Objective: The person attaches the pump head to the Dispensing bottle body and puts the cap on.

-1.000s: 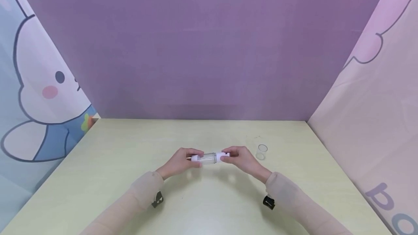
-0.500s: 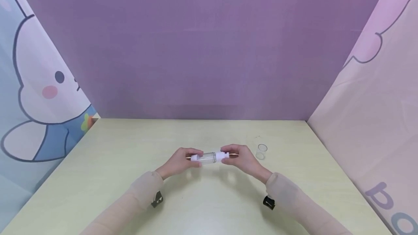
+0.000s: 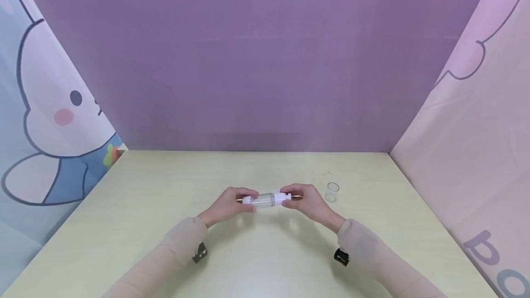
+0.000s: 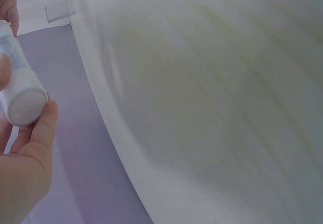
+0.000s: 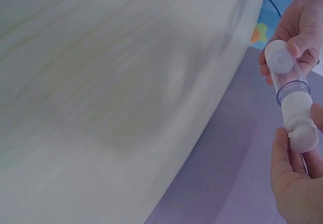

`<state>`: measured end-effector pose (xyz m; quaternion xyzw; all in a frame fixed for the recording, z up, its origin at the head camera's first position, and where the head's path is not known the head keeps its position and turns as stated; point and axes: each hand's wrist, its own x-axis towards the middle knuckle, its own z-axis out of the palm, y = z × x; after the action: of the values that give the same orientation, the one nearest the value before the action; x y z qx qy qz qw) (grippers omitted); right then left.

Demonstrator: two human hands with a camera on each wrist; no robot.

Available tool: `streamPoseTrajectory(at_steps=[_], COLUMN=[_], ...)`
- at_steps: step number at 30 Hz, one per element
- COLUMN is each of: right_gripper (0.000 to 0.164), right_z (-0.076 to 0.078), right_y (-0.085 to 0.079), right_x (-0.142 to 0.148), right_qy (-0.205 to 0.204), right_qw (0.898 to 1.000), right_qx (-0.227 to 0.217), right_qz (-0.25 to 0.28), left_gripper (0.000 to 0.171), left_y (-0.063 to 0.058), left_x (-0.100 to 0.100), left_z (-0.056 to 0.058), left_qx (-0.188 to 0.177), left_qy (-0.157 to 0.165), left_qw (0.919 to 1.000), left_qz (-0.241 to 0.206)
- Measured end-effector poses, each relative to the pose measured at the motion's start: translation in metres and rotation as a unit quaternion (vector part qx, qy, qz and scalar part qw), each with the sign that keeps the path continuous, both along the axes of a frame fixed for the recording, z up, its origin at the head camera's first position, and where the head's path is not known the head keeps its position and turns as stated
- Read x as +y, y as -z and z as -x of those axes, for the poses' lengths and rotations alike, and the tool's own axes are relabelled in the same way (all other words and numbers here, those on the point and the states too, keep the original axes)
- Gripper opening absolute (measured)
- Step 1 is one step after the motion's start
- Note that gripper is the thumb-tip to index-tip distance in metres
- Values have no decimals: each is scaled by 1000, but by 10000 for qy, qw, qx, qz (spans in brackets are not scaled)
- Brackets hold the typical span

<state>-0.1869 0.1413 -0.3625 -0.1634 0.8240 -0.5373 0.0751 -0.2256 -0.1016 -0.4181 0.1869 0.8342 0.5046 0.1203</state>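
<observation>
A small pump bottle point(image 3: 262, 201) with a clear body, a white base and a white pump head is held sideways above the table. My left hand point(image 3: 227, 204) grips the white base between thumb and fingers; that base point(image 4: 28, 105) faces the camera in the left wrist view. At the other end, my right hand point(image 3: 308, 202) pinches the white pump collar point(image 5: 297, 108) with thumb and fingertips. The pump head point(image 5: 304, 137) shows between those fingers in the right wrist view. On the table to the right of my right hand stands a clear cylindrical cap point(image 3: 331, 192).
The pale wooden table point(image 3: 265, 261) ends at a purple back panel point(image 3: 265, 59). Printed cloth walls point(image 3: 476, 151) border it on the left and right. A black wrist camera point(image 3: 341, 257) hangs under each forearm.
My right hand's fingers have shifted slightly around the pump collar, uncovering more of the white part. The left hand and the bottle stay nearly where they were.
</observation>
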Motion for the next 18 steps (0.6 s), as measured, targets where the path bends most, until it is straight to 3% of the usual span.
streamPoseTrajectory(at_steps=[10,18], right_gripper=[30,29], right_z=[16,17], right_y=[24,27], right_x=[6,7], right_qy=[107,146], right_qw=[9999,9997], right_qx=[-2,81], right_qz=[-56,-168], left_gripper=[38,38], left_y=[0,0], left_x=[0,1], left_z=[0,0], left_qx=[19,-12], left_qy=[47,22], left_qw=[10000,10000], left_qz=[-63,-22])
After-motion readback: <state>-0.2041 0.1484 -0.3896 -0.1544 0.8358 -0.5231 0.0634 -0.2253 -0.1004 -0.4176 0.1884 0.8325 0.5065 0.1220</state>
